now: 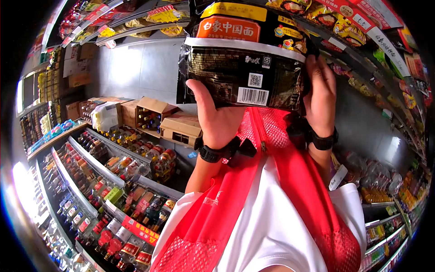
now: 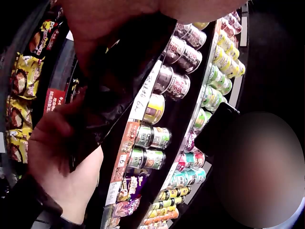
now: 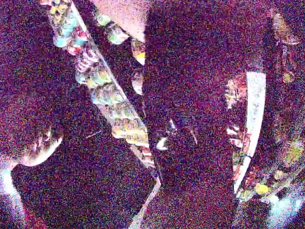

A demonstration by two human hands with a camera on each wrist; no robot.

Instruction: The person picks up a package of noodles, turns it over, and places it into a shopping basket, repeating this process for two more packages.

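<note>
A black pack of instant noodles [image 1: 213, 72] is held up in front of the chest in the head view, its barcode and QR code facing up. My left hand [image 1: 218, 115] holds its lower left part, thumb over the printed face, fingers hidden underneath. At the right end, my right hand [image 1: 321, 97] grips the pack's edge with its fingers. In the left wrist view the dark wrapper [image 2: 131, 69] stretches between both hands. The right wrist view is grainy and dark, with part of a hand [image 3: 126, 16] at the top.
Shelves of noodle packs [image 1: 351, 34] rise at the upper right, with a price strip [image 1: 387, 52] along one. Bottle shelves [image 1: 131, 199] stand at the lower left, beside open cardboard boxes [image 1: 181, 129] on the grey floor [image 1: 136, 68]. Rows of canned goods [image 2: 183, 57] appear in the left wrist view.
</note>
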